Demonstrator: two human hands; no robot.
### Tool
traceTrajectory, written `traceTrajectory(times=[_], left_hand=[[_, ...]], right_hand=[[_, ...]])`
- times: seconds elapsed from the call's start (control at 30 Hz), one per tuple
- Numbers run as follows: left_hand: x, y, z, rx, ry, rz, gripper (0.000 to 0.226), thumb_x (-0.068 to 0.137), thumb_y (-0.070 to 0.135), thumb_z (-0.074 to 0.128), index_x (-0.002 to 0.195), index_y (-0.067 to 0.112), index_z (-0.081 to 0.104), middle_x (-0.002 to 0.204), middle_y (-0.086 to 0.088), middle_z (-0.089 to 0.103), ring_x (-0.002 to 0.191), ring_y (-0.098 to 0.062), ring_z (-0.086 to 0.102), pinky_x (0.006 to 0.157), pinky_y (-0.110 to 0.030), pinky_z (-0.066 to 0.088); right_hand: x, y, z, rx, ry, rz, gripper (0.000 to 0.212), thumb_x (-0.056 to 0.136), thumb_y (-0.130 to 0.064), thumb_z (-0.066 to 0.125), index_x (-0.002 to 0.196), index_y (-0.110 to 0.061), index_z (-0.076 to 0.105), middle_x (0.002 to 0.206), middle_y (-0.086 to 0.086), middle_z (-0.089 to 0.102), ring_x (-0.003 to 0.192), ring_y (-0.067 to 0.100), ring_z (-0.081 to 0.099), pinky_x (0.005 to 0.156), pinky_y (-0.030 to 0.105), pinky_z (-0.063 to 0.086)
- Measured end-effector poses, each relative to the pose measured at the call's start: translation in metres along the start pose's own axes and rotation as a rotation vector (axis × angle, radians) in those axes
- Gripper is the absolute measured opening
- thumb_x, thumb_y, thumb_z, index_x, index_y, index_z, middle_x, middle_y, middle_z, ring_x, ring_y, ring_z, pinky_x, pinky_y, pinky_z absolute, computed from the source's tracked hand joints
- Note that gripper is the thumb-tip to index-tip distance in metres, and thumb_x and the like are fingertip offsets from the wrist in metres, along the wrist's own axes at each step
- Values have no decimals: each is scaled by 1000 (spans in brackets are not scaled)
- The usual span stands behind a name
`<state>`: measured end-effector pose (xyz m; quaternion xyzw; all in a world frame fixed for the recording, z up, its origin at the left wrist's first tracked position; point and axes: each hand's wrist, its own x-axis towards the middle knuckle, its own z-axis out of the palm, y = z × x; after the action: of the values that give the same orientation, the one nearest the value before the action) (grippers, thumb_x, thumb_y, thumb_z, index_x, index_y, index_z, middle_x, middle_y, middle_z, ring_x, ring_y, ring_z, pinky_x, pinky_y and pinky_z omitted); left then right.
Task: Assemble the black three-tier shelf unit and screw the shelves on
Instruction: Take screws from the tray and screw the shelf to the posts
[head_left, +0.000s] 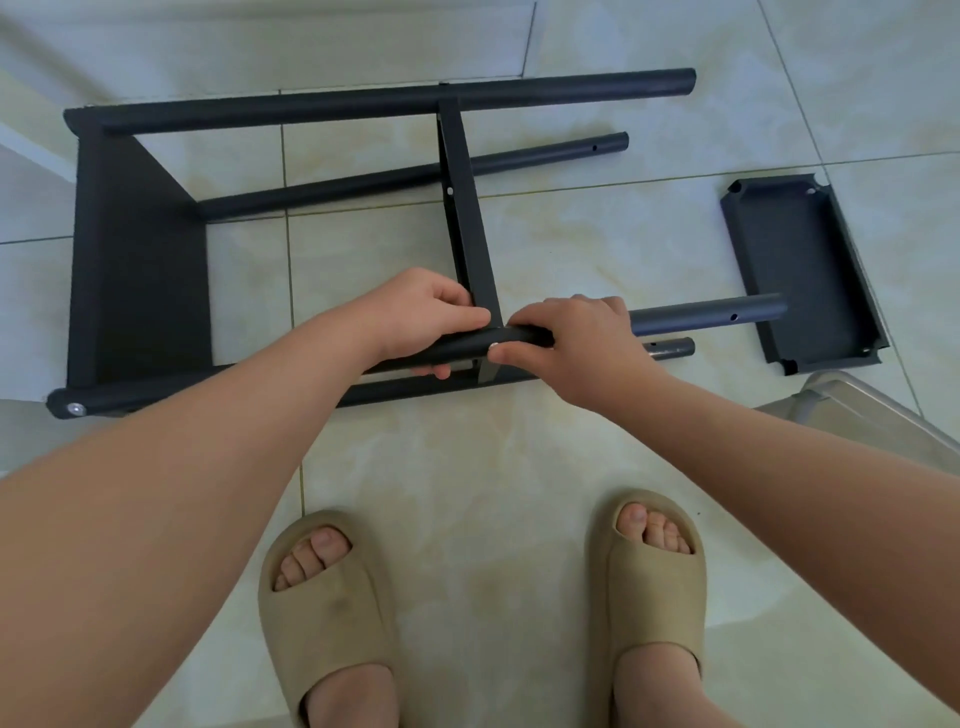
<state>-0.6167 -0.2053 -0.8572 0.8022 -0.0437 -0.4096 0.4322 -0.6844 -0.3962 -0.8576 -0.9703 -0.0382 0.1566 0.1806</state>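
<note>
The black shelf frame (363, 104) lies on its side on the tiled floor (519, 467), right under both hands. The left hand (426, 312) is curled round the near pole (462, 351), fingers wrapped underneath. The right hand (582, 343) grips the same pole just beside it, thumb pressed on top. The middle shelf (465, 218) meets the pole between the two hands. A spare shelf (795, 270) lies beyond the right hand, well apart from it.

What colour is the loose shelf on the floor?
The loose shelf is matte black; head view.
</note>
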Motion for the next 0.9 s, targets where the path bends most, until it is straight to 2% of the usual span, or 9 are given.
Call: traceTrajectory(times=[0.1, 0.2, 0.3, 0.37, 0.47, 0.57, 0.67, 0.77, 0.9], left_hand=[[0, 5, -1, 106, 76, -9, 25, 91, 43, 66, 86, 20, 74, 88, -2, 73, 83, -18, 68, 69, -29, 51], [-4, 12, 10, 260, 247, -29, 31, 93, 52, 59, 96, 22, 66, 99, 6, 66, 95, -17, 60, 82, -33, 44], [-18, 35, 28, 437, 510, 79, 31, 97, 48, 53, 114, 22, 57, 110, 4, 60, 103, -20, 56, 87, -40, 49], [-25, 55, 40, 537, 553, 231, 32, 97, 44, 52, 119, 21, 56, 119, 2, 57, 111, -20, 53, 91, -42, 50], [-33, 99, 81, 688, 400, 439, 31, 97, 42, 51, 121, 22, 56, 126, 2, 54, 117, -22, 49, 94, -41, 46], [-37, 133, 136, 884, 188, 556, 31, 98, 43, 49, 122, 25, 52, 126, 1, 52, 113, -23, 49, 93, -41, 45], [-34, 141, 188, 1054, -21, 656, 36, 98, 40, 47, 131, 24, 47, 137, -1, 46, 121, -24, 46, 97, -39, 43], [-26, 132, 225, 1170, -127, 753, 42, 95, 35, 51, 136, 22, 45, 147, -4, 39, 130, -26, 39, 102, -39, 40], [-5, 123, 249, 1284, -216, 827, 42, 96, 37, 54, 137, 27, 48, 162, -6, 22, 148, -27, 15, 111, -45, 29]], right_hand=[[-11, 4, -3, -69, 8, -16, 56, 89, -73, 45, 122, -31, 64, 113, -7, 65, 112, 20, 53, 98, 35, 25], [-40, 21, -11, -125, 22, -24, 75, 90, -74, 29, 150, -32, 40, 156, -4, 40, 146, 22, 30, 120, 42, 12], [-82, 56, -25, -151, 8, 46, 76, 93, -72, 16, 159, -36, 18, 169, -2, 10, 156, 24, 2, 125, 48, 1], [-106, 82, -27, -191, -30, 97, 78, 91, -73, 8, 161, -37, 8, 170, -3, -4, 156, 25, -8, 125, 50, -2], [-152, 131, -36, -237, -25, 214, 75, 93, -69, 9, 161, -36, 1, 169, -2, -9, 156, 25, -10, 124, 49, -1], [-191, 174, -39, -240, 37, 324, 68, 101, -60, 25, 161, -33, 8, 169, -1, 6, 155, 25, 2, 123, 46, 6], [-214, 208, -32, -209, 42, 462, 63, 103, -54, 31, 159, -30, 16, 164, 0, 21, 149, 26, 19, 120, 45, 19], [-219, 233, -15, -143, 3, 574, 53, 105, -45, 35, 154, -26, 29, 152, 3, 41, 136, 30, 40, 108, 46, 35], [-214, 260, 11, 41, -59, 706, 43, 105, -33, 42, 147, -22, 42, 140, 8, 52, 125, 34, 50, 96, 45, 48]])
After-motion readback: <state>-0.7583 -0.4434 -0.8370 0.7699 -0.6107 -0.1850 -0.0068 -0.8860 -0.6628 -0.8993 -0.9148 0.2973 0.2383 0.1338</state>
